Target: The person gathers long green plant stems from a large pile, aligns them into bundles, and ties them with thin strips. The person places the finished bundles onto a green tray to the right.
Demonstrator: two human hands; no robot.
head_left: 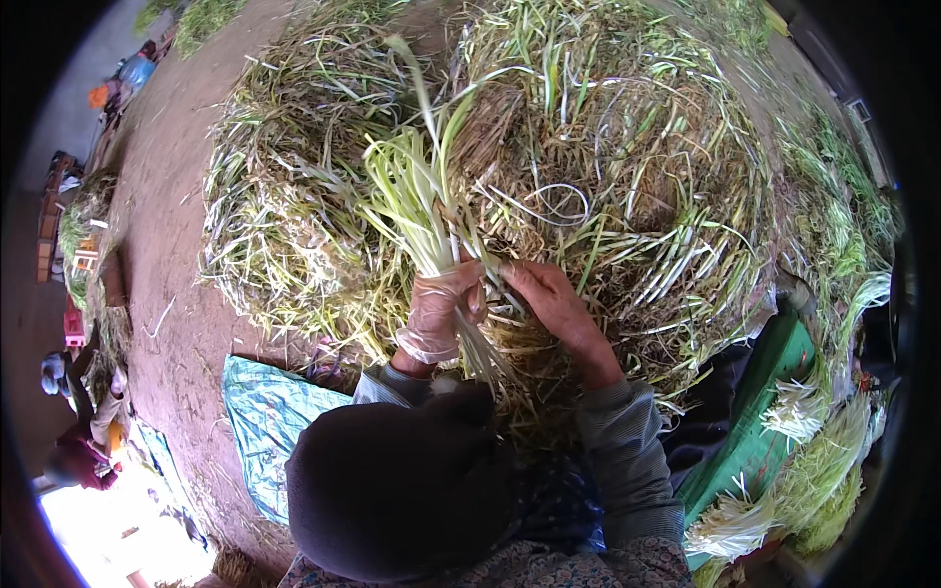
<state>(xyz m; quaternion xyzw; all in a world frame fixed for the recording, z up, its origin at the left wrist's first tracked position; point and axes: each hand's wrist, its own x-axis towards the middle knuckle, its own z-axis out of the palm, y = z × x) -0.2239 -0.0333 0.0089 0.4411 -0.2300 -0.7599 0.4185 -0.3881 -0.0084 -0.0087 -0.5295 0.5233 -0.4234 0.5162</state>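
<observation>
A bundle of pale green, leek-like leafy stalks (412,195) rises from my left hand (434,305), which wears a thin clear plastic glove and is closed round the stalks. Their whitish lower ends (481,353) hang below the fist. Bare and just to the right, my right hand (544,294) pinches a few thin leaves between thumb and fingertips, close beside the bundle. Under both hands lies a large heap of loose green and dried leaves (632,176). The top of a dark cap (397,492) covers part of the lower view.
A blue-green plastic sheet (272,426) lies at lower left. At right, cut bundles with white ends (731,525) rest by a green sheet (772,411). Another person (77,456) is at the far left, near a pink crate (73,323). Bare brown floor (162,220) runs along the left.
</observation>
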